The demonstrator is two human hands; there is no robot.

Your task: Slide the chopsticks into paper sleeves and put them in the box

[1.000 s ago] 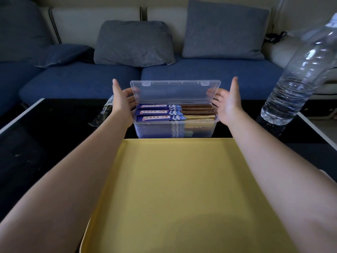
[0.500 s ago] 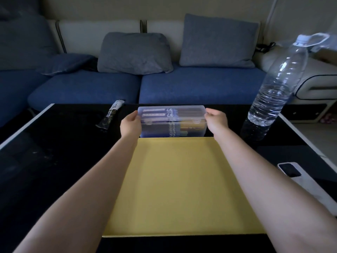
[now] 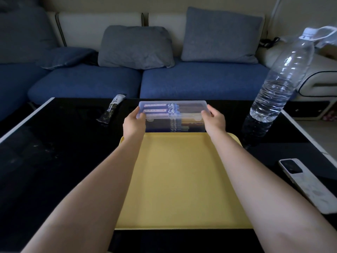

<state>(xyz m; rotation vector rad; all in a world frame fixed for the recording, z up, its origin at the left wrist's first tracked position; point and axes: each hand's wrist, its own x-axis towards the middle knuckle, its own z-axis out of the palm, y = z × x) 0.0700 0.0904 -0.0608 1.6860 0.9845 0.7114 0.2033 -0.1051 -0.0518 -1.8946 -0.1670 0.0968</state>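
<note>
A clear plastic box [image 3: 173,115] stands on the black table just beyond the yellow tray [image 3: 180,179], its lid down. Through the lid I see sleeved chopsticks [image 3: 160,108] with blue and white paper on the left and brown sticks showing on the right. My left hand [image 3: 134,123] grips the box's left front corner, thumb on the lid. My right hand [image 3: 213,119] grips the right front corner the same way. The tray holds nothing.
A dark printed packet [image 3: 112,108] lies on the table to the left of the box. A tall water bottle [image 3: 279,79] stands at the right. A white phone [image 3: 308,185] lies near the right edge. A blue sofa is behind the table.
The box's lid, upright a second ago, has been brought down flat over the chopsticks. Both hands moved from the lid's sides to the front corners.
</note>
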